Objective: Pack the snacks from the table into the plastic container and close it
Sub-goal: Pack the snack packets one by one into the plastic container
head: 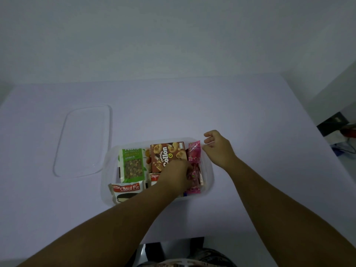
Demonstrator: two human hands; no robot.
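While my left hand (174,175) reaches down into the clear rectangular plastic container (209,171) on the pale lilac table (250,116), its fingers are curled onto the pink crinkly candy packets (194,154) along the container's right side; from the head view I cannot tell whether they pinch a packet or only press it down. My right hand (216,148) hovers just outside the right rim, fingers loosely curled and holding nothing, its fingertips close to the upper pink packet.

Already lying inside are the green-and-white nut snack pouch (133,163), the brown Chocolate Collon cardboard box (167,153) and the white-and-red Choco Pie wrapper (126,190), which leans over the near left corner. A second Choco Pie wrapper (154,178) peeks out beside my left wrist. Well to the left, the clear flat plastic lid (83,140) lies on the table.

I judge everything light. The foil packets are soft, slippery and springy, so I would flatten them with my fingertips. The lid looks thin and flexible; I would lift it by its long edges and press round the rim.
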